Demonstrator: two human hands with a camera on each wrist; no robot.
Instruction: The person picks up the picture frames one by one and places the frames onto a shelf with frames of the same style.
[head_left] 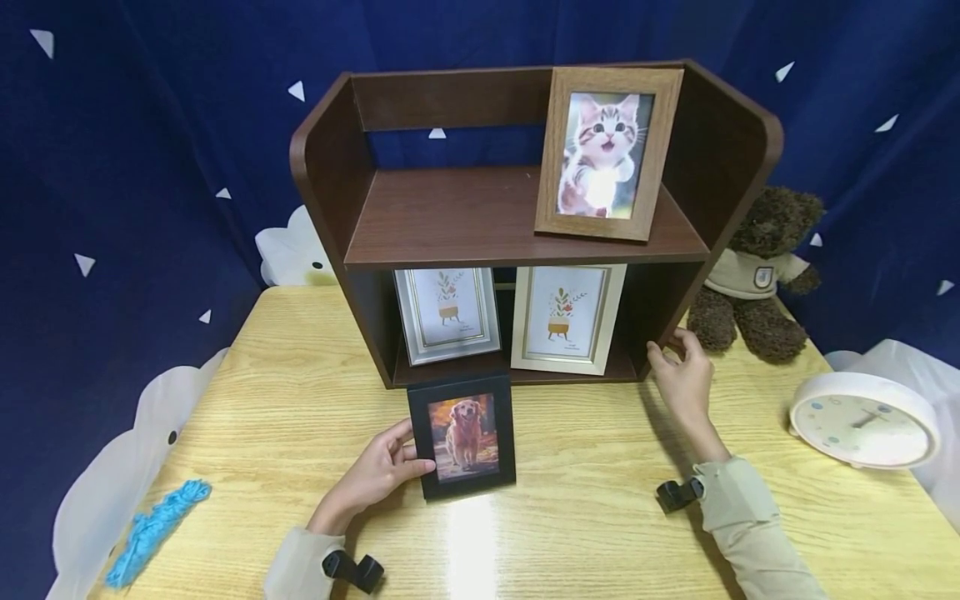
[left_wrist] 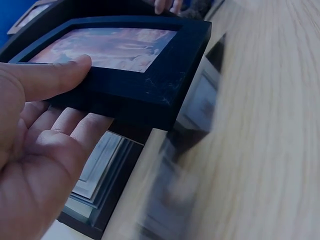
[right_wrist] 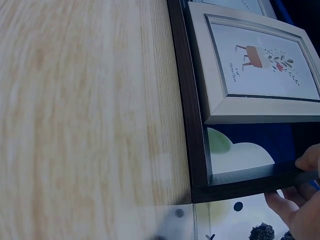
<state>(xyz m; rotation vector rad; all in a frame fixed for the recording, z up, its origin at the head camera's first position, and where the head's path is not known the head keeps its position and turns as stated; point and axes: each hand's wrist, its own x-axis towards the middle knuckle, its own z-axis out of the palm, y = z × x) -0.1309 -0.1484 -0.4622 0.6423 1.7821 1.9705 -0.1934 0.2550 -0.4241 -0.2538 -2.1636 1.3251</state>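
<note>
My left hand holds a black picture frame with a dog photo by its left side, thumb on the front and fingers behind. In the left wrist view the thumb presses the border of that frame. My right hand grips the lower right side panel of a dark brown two-tier shelf, its thumb inside the panel and its fingers outside. A wooden frame with a kitten photo leans on the upper tier. On the lower tier stand a silver frame and a cream frame.
A brown teddy bear in a beige shirt sits right of the shelf. A white clock lies tilted at the table's right. Blue yarn lies at the left edge. A dark blue curtain hangs behind the wooden table.
</note>
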